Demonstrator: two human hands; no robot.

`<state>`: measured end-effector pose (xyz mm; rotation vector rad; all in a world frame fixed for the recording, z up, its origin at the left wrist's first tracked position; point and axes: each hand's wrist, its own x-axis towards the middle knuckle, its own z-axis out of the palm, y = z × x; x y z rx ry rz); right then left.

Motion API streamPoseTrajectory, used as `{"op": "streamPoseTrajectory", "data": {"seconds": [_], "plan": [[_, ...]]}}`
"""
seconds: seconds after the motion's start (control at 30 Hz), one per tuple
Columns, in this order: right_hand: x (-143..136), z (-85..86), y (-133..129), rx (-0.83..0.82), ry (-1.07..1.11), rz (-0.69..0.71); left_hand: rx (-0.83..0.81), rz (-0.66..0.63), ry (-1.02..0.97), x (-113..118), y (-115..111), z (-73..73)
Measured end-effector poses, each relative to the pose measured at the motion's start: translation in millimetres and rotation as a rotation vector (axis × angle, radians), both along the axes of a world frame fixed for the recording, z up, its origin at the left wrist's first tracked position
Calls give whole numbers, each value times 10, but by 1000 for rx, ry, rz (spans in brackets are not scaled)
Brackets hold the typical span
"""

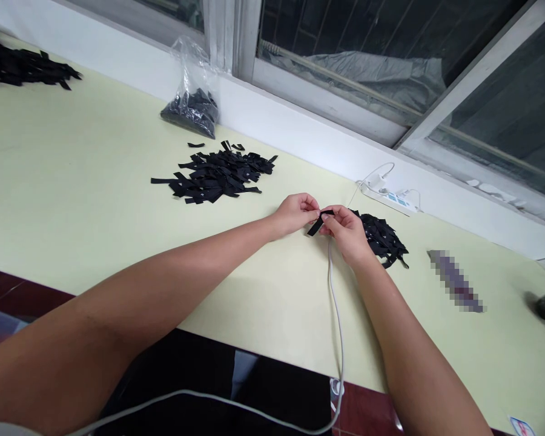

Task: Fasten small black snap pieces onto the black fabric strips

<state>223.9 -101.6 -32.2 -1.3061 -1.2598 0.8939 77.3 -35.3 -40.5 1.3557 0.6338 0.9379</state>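
Head view showed the left hand [296, 215] and right hand [349, 235] both pinching a bent black fabric strip [315, 226] just above the pale-yellow table [277, 297], seemingly because so limp a piece needed steadying from two sides. Loose strips lay in a left pile [224, 175] and a right pile [384, 237], presumably for easy reach. Beyond the left pile, a clear plastic bag [194, 91] held similar black pieces, filling its lower part.

Our left hand [296, 217] and right hand [349, 235] are bare, as are the smooth left forearm [172, 284] and right forearm [404, 327]. Below them we see plain black [181, 375], too dark to tell whether it is our clothing.
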Motion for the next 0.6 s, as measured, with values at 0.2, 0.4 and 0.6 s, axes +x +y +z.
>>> {"op": "streamPoseTrajectory", "data": {"seconds": [0.2,0.4,0.6], "plan": [[-11,4,1,12,5,1,-49,-32,-22,-7,8,2],[-8,-7,4,29,-34,-8,-72,-47,-26,-23,5,20],[10,-18,14,35,-46,3,-95,-45,-33,-30,3,27]]}}
